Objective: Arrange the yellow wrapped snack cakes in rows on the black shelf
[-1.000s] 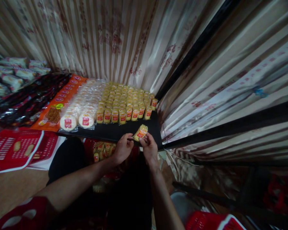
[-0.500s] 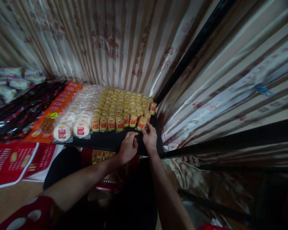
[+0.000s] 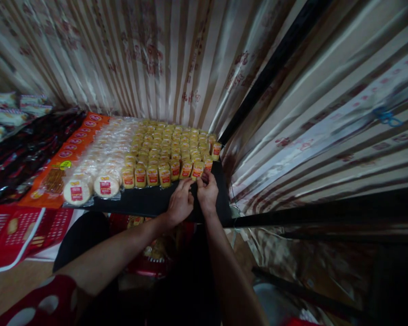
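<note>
Small wrapped yellow snacks [image 3: 165, 175] with red labels stand in close rows on a black tabletop [image 3: 136, 201]. My right hand [image 3: 208, 194] is at the right end of the front row, its thumb and fingers closed on the lower edge of one wrapped yellow snack [image 3: 197, 169]. That snack leans slightly. Just left of it, my left hand [image 3: 181, 201] has its fingers bent together, the tips by the base of a neighbouring snack [image 3: 186, 170]. Whether anything is inside the left fingers is hidden.
Round white wrapped crackers [image 3: 106, 186], an orange snack bag [image 3: 59, 170] and dark packets [image 3: 30, 154] lie to the left. A red basket [image 3: 12, 231] stands below them. A striped curtain [image 3: 177, 59] hangs behind, with a black pole [image 3: 272, 68] at the right corner.
The snack in my right hand has moved back into line with the front row. My left hand has come up closer to the snacks. The view has shifted slightly.
</note>
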`<state>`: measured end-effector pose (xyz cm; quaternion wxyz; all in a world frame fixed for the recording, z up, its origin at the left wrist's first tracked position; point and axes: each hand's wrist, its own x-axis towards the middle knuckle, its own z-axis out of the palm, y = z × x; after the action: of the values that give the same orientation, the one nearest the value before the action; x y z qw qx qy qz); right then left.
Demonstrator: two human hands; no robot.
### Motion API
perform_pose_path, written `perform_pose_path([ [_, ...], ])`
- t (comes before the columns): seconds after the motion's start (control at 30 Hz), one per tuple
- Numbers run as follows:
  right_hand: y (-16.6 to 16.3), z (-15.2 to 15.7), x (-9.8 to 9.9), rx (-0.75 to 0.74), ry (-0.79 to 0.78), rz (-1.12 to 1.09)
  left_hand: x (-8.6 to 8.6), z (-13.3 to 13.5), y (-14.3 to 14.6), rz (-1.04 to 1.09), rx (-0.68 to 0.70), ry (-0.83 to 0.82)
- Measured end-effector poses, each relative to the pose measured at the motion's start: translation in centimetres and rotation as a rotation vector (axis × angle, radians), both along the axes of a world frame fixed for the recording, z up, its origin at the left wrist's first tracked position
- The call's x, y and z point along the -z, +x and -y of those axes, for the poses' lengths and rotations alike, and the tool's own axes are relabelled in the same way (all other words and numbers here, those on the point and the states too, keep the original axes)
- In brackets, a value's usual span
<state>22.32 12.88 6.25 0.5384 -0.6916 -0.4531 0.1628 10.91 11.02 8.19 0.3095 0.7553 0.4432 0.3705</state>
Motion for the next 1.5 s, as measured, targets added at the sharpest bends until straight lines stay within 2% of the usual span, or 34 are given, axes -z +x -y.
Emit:
perform_pose_path([
  [0.1, -0.4, 0.5, 0.0, 0.028, 0.052, -0.023, 0.5, -0.2, 0.0, -0.024, 0.008, 0.017],
  [0.23, -0.8, 1.0, -0.3, 0.072, 0.107, 0.105, 0.8, -0.3, 0.0, -0.021, 0.018, 0.012],
  [0.53, -0.8, 1.0, -0.2, 0.019, 0.14, 0.248, 0.7, -0.1, -0.2, -0.02, -0.032, 0.115],
  [0.67, -0.8, 1.0, -0.2, 0.006, 0.151, 0.221, 0.5, -0.1, -0.3, -0.056, -0.03, 0.183],
  [1.03, -0.9, 1.0, -0.7, -0.09, 0.132, 0.119, 0.4, -0.3, 0.1, -0.189, 0.038, 0.165],
  [1.27, -1.0, 1.0, -0.5, 0.019, 0.111, 0.089, 0.4, -0.1, 0.3, -0.227, 0.031, 0.168],
  [1.5, -1.0, 1.3, -1.3, -0.089, 0.122, -0.035, 0.0, 0.2, 0.3, -0.207, -0.011, 0.125],
])
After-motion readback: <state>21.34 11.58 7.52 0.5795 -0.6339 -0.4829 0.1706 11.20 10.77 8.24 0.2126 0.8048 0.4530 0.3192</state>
